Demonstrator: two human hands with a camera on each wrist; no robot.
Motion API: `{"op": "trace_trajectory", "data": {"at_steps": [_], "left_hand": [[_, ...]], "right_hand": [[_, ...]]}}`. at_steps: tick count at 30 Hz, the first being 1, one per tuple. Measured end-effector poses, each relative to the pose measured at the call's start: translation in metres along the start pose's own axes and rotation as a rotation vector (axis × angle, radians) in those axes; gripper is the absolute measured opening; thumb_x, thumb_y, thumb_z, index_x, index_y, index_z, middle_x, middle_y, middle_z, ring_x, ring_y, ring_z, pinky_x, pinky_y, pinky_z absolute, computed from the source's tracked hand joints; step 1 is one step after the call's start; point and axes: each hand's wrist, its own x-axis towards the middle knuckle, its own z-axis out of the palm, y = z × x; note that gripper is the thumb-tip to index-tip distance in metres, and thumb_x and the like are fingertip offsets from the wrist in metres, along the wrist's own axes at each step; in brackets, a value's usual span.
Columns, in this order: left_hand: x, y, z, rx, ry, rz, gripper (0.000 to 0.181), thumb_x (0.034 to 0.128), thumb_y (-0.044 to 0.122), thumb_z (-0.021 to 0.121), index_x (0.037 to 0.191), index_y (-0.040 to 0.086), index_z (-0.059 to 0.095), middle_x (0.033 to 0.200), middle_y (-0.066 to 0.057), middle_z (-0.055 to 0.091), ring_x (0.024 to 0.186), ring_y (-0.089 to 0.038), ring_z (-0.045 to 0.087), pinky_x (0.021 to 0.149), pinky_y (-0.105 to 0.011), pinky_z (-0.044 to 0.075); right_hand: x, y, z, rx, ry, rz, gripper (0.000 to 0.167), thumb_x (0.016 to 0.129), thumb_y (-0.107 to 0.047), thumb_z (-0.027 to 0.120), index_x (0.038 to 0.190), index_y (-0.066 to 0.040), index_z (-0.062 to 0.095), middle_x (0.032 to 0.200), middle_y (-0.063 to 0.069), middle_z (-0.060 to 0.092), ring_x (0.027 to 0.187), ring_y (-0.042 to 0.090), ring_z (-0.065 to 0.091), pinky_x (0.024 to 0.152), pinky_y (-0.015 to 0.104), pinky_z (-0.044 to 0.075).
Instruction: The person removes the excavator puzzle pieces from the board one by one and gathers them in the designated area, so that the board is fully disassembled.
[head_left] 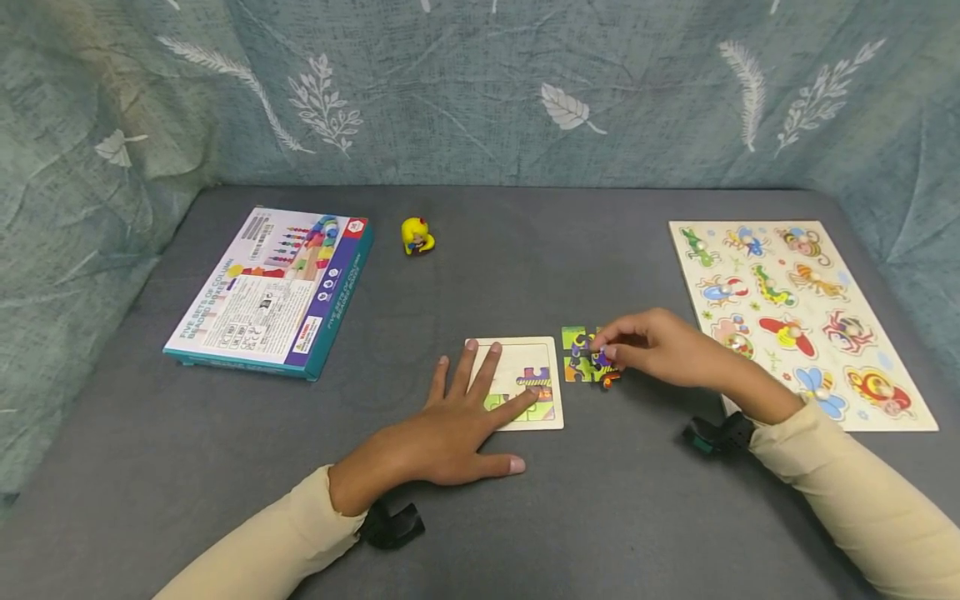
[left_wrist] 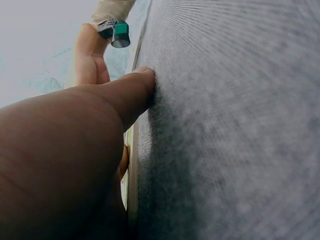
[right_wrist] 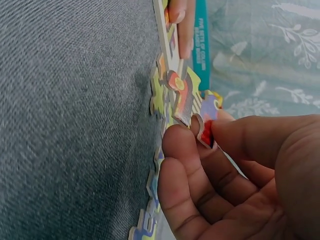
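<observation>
My left hand [head_left: 450, 433] lies spread, fingers straight, on a small square wooden puzzle tray [head_left: 557, 350]. Several joined pieces [head_left: 536, 408] fill the tray's lower right part; the hand covers its left part. Just right of the tray, my right hand [head_left: 671, 350] pinches a colourful jigsaw piece [right_wrist: 186, 100] between thumb and fingers, tilted in the right wrist view. Beneath and beside it lie loose jigsaw pieces [head_left: 573, 367], partly hidden by the fingers. In the left wrist view, the left thumb [left_wrist: 132, 90] reaches over the grey surface beside the tray edge.
A boxed bead set [head_left: 262, 292] lies at the left of the grey table [head_left: 480, 275]. Behind the tray sits a small yellow toy [head_left: 416, 237]. On the right is a large insect puzzle board [head_left: 795, 317], close to the right forearm. A leaf-patterned curtain [head_left: 465, 92] hangs behind.
</observation>
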Motion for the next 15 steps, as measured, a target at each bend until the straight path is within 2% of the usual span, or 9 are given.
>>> {"op": "trace_trajectory", "data": {"at_steps": [8, 15], "left_hand": [[-0.0009, -0.0002, -0.0003, -0.007, 0.011, 0.015, 0.078, 0.0891, 0.069, 0.049, 0.154, 0.045, 0.012, 0.156, -0.007, -0.031, 0.133, -0.029, -0.041, 0.104, -0.062, -0.018], [-0.0026, 0.0003, -0.0002, -0.016, 0.029, 0.025, 0.078, 0.0894, 0.067, 0.051, 0.155, 0.042, 0.015, 0.157, -0.008, -0.029, 0.133, -0.028, -0.041, 0.104, -0.060, -0.019]], "right_hand": [[-0.0046, 0.0041, -0.0047, -0.001, -0.028, 0.026, 0.020, 0.095, 0.001, 0.059, 0.111, -0.001, 0.071, 0.103, 0.006, 0.071, 0.082, 0.011, 0.063, 0.069, 0.027, 0.050], [-0.0085, 0.0094, -0.0056, -0.012, -0.024, -0.010, 0.016, 0.092, 0.003, 0.062, 0.105, -0.001, 0.071, 0.091, 0.000, 0.071, 0.079, 0.008, 0.063, 0.068, 0.025, 0.051]]}}
